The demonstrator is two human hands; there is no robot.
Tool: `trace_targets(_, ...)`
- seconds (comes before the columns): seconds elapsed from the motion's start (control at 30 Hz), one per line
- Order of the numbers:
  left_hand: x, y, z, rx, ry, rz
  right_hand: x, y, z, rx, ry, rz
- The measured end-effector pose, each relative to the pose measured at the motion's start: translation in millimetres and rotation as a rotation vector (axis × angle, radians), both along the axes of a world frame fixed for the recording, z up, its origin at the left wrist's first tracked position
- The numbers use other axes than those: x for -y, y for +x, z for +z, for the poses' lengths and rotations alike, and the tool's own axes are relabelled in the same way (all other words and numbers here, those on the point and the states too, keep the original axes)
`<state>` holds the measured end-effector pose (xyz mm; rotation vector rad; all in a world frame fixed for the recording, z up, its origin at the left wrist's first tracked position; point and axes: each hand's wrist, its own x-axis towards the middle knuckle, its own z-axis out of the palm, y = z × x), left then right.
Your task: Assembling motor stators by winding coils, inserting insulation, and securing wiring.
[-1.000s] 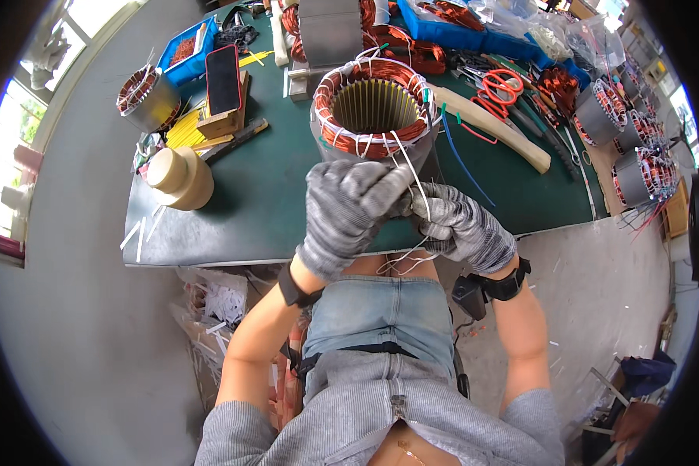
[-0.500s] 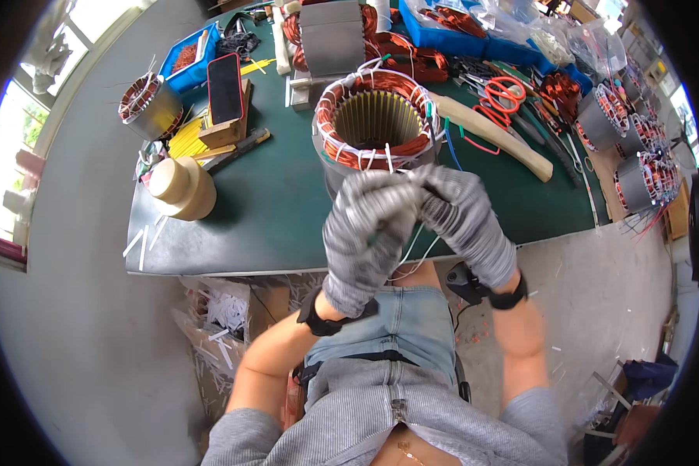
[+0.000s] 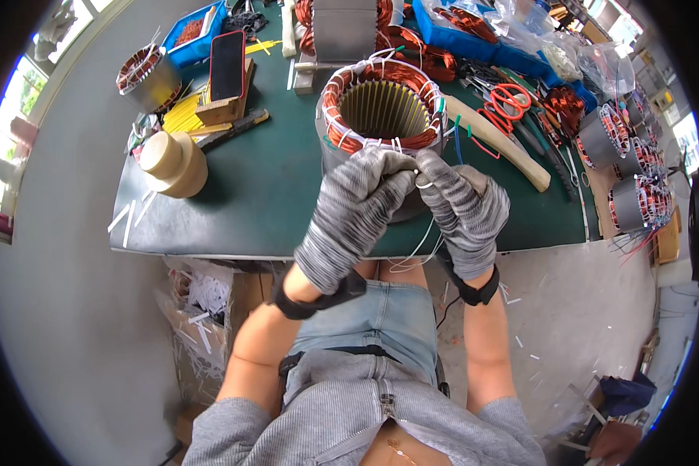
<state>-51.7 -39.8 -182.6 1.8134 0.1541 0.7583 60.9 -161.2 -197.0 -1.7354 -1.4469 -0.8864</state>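
Observation:
A motor stator (image 3: 331,160) stands upright on the bench, its ring of copper windings (image 3: 400,71) laced with white cord and lined inside with yellowish slot strips. Just in front of its near rim, my gloved left hand (image 3: 353,210) and gloved right hand (image 3: 467,213) meet, fingers pinched together. Between the fingertips a short bit of white lacing cord (image 3: 424,186) shows, and both hands grip it. Thin cord loops (image 3: 416,256) hang below them past the bench's front edge. Green-sleeved leads and a blue one lie at the stator's right side.
On the green bench (image 3: 248,210) a turned wooden block (image 3: 180,167) and a phone (image 3: 227,66) on a wooden stand are at left. A pale wooden paddle (image 3: 512,151), red-handled scissors (image 3: 509,101) and more stators (image 3: 637,203) lie right. Blue bins (image 3: 458,35) line the back.
My hands have drawn slightly apart at the wrists, with fingertips still together, and the cord now shows between them. The whole view has shifted a little.

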Motion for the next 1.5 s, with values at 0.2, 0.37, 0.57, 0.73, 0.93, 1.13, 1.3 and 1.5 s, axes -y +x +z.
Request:
trace_targets(0.2,-11,-13,24,-0.295,-0.248,-0.215,1,5,9,0.11,-0.056,0.101)
trace_targets(0.37,17,-17,-18,0.039,0.123,0.154,8,-19,-21,-0.838,0.2,0.278)
trace_targets(0.57,36,-9,-25,-0.017,0.309,0.122,17,-36,-20,-1.221,0.14,0.291)
trace_targets(0.73,38,2,-40,0.025,-0.037,0.146,20,-36,-11,-1.468,0.06,0.288)
trace_targets(0.93,12,10,-13,0.164,0.398,0.461,92,-60,-111,-1.449,0.173,0.166)
trace_targets(1.13,-30,27,-12,0.171,1.051,0.409,70,-28,-63,-0.663,-0.068,-0.089)
trace_targets(1.3,-13,41,-17,0.165,1.045,0.441,2,-35,-24,-0.96,0.157,0.059)
trace_targets(1.5,-24,43,-26,0.189,1.063,0.413,35,-26,-9,-1.725,-0.077,0.638)
